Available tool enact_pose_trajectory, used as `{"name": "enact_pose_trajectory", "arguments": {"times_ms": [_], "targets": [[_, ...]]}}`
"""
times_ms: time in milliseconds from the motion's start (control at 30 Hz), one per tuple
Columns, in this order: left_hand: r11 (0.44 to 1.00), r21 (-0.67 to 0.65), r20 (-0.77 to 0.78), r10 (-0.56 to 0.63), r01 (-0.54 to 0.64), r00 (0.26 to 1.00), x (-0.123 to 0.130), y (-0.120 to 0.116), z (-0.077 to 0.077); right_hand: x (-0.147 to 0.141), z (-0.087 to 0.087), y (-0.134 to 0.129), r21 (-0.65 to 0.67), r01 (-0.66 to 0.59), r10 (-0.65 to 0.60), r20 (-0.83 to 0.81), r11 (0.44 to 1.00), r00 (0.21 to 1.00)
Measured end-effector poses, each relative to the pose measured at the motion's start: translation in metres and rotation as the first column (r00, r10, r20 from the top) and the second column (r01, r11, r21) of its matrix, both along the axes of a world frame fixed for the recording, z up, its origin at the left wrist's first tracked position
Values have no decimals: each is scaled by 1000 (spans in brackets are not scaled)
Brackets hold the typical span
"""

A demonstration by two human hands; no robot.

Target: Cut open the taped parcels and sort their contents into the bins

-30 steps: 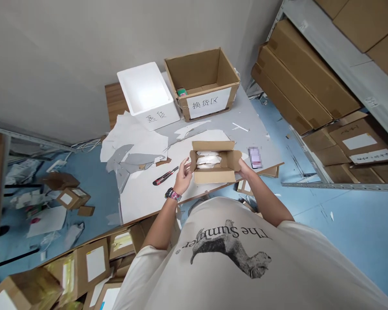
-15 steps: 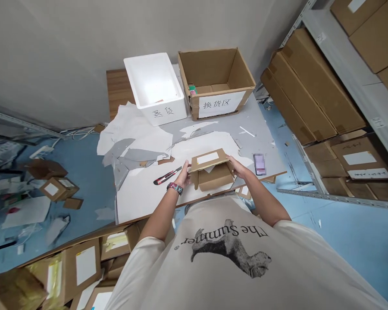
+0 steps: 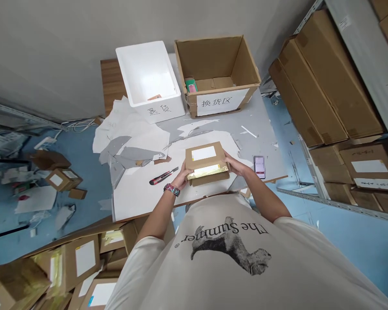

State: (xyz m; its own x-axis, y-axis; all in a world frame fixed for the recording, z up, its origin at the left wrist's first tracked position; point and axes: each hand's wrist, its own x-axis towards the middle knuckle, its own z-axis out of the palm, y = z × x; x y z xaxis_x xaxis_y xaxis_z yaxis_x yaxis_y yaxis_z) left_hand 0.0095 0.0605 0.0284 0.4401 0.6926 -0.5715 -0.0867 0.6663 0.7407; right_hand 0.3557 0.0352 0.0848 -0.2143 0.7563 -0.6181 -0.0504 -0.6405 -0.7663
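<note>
My left hand (image 3: 182, 179) and my right hand (image 3: 233, 164) grip opposite sides of a small closed cardboard box (image 3: 207, 163) on the white-covered table (image 3: 139, 196). A white label sits on its top, and a shiny gold strip of tape runs along its front edge. Its contents are hidden. A red-and-black utility knife (image 3: 163, 176) lies just left of my left hand, not touched. A phone (image 3: 259, 167) with a blurred screen lies to the right of my right hand.
At the table's far end stand a white foam box (image 3: 148, 75) and an open carton (image 3: 217, 75) with labels. Paper scraps lie on the left. Stacked cartons fill the shelves (image 3: 326, 86) at right and the floor (image 3: 64, 275) below; more scraps lie on the blue floor.
The box's flaps stood open over white contents, and then the top came down. Now the box is closed, with its label and gold tape showing. My view has shifted slightly.
</note>
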Motion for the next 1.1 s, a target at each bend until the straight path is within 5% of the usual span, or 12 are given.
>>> {"name": "enact_pose_trajectory", "arguments": {"times_ms": [100,233,333,467,667,833,933,1033,1100], "targets": [[953,304,-78,11,13,997,7,1,-12,1,-14,4,93,55,-51,-49,994,997],[805,585,-202,28,98,979,12,5,-34,-6,-43,6,199,117,-132,64,973,989],[785,610,-244,59,106,968,12,4,-44,-19,-63,-2,257,156,-208,188,954,960],[864,501,-232,76,52,970,7,-5,-42,-44,-76,-28,325,124,-269,454,938,849],[872,474,-338,52,122,940,-3,-21,-28,-60,-65,-65,273,166,-301,587,948,751],[844,517,-323,39,142,946,2,-34,-33,-41,-47,-76,247,354,-431,467,902,772],[800,581,-320,56,149,946,3,-34,-38,-37,-36,-76,285,333,-436,505,899,745],[758,587,-419,-16,284,908,-16,-25,-40,-41,-27,-75,291,263,-388,580,920,716],[722,549,-589,-24,421,808,-41,-18,-42,-44,-24,-74,308,249,-390,598,918,700]]}}
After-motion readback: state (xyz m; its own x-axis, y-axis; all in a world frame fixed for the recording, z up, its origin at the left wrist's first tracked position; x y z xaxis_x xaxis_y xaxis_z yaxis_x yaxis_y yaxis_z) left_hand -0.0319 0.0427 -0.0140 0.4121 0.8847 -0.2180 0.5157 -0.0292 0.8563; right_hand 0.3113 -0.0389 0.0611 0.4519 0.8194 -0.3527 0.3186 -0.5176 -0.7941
